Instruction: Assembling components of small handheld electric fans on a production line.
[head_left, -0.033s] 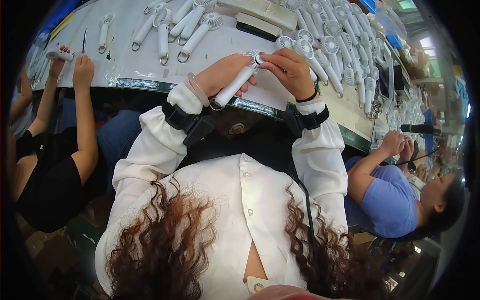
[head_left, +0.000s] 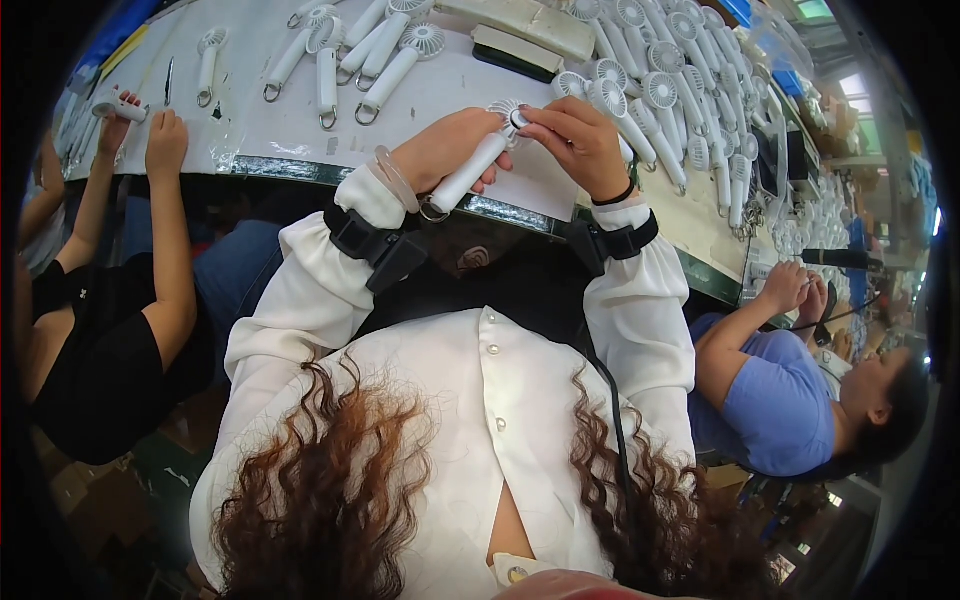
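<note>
A white handheld fan (head_left: 468, 178) slants over the table's front edge, its round grille away from me and a metal ring at its lower end. My left hand (head_left: 447, 148) is closed around it near the grille, with fingertips showing past the far side of the handle. Between the thumb and fingers of my right hand (head_left: 580, 145) is a small round white cap with a dark rim (head_left: 518, 118), pinched against the middle of the grille. Whether the cap is fixed to the fan I cannot tell.
Several white fans (head_left: 396, 75) lie beyond my left hand, and a large pile of them (head_left: 665, 95) fills the right side. A dark-sided box (head_left: 515, 55) stands at the back. Co-workers sit on both sides; one at left holds a white handle (head_left: 122, 110) near a thin tool (head_left: 168, 82).
</note>
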